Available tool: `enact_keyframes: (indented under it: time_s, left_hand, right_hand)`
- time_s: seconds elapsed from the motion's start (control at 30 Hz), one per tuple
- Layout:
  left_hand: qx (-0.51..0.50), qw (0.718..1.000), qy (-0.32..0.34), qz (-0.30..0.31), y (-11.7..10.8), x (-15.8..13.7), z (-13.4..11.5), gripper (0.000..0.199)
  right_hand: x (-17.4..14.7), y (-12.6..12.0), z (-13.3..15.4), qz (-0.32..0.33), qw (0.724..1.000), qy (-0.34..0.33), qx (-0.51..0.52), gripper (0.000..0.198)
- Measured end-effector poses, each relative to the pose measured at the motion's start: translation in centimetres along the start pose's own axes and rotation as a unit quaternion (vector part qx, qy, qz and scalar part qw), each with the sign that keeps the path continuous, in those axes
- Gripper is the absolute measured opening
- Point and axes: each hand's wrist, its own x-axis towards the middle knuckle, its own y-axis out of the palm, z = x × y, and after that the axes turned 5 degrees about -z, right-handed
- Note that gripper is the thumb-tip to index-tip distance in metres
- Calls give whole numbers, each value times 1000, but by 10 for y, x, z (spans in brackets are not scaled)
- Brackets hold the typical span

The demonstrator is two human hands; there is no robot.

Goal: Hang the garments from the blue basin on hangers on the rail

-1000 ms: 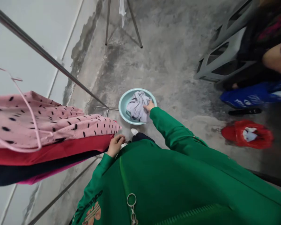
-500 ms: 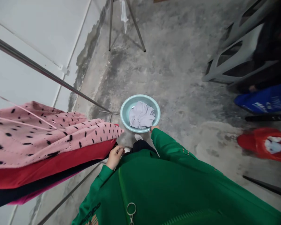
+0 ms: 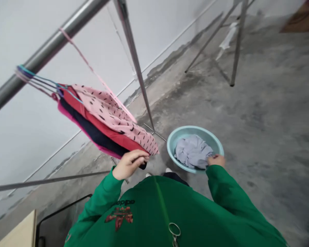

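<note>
My right hand is closed on the near right rim of an oval light-blue basin. A crumpled pale grey-lilac cloth lies in the basin, close to my fingers. My left hand is beside the lower ends of the hanging clothes, fingers loosely extended and thumb close to them. I see nothing held in it, and whether it touches the fabric is unclear. The hanging clothes are a pink garment with black dashes, a red one, a dark navy one and a magenta edge behind.
Thin straps hang the clothes from a metal rail at upper left. The rack's upright leg stands left of the basin. Another metal stand carries a white cloth. A tan board is at lower left. The floor is worn concrete.
My view has turned left and now shows the rail and straps. The basin, still in my right hand, appears larger and further right. My left hand appears higher beside the clothes.
</note>
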Motion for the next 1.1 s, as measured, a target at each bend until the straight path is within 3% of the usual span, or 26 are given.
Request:
enact_keyframes:
  time_s: [0.07,0.13,0.17,0.2,0.23,0.27,0.3,0.37,0.43,0.53,0.63,0.73,0.83,0.9,1.0,1.1]
  left_hand:
    - [35,988,63,-135,-23,2,-20,26]
    - [96,963,113,-227,-30,7,-29,26]
    - [133,951,129,-249,-29,10,-31,30]
    - [169,940,137,-262,-25,13,-32,35]
    - [201,931,139,-272,-19,15,-32,43]
    - [228,921,139,-284,-13,16,-32,52]
    - [245,911,138,-300,-8,15,-32,60]
    - [254,900,135,-327,-2,8,-28,70]
    - [246,897,128,-343,-2,-3,-22,73]
    - [225,895,119,-367,-8,-18,-7,72]
    - [212,876,147,-408,-13,-27,6,65]
    - [218,845,186,-452,-19,-33,16,55]
    - [209,825,174,-495,-35,-32,28,50]
    - [165,836,128,-508,-51,-18,39,52]
    - [44,863,64,-499,-73,28,50,62]
    - [-79,889,90,-442,-91,77,52,75]
  right_hand:
    - [13,14,30,39,999,-20,1,12]
    - [9,27,77,138,983,-116,43,12]
    - [0,32,105,225,945,-221,88,16]
    - [-14,38,136,294,885,-335,132,23]
    - [-29,43,166,318,832,-422,168,28]
    - [-46,49,196,305,800,-480,193,33]
    - [-63,56,223,269,788,-511,211,39]
    - [-91,71,267,220,775,-547,226,55]
    - [-113,86,295,198,781,-549,223,66]
    - [-136,104,314,217,781,-550,202,64]
    - [-152,116,323,231,781,-558,158,58]
    - [-151,120,328,195,792,-563,131,47]
    - [-133,114,328,135,798,-563,169,43]
    - [-120,105,327,111,797,-559,199,44]
    - [-112,90,326,109,779,-577,218,43]
    - [-114,81,326,120,769,-590,216,43]
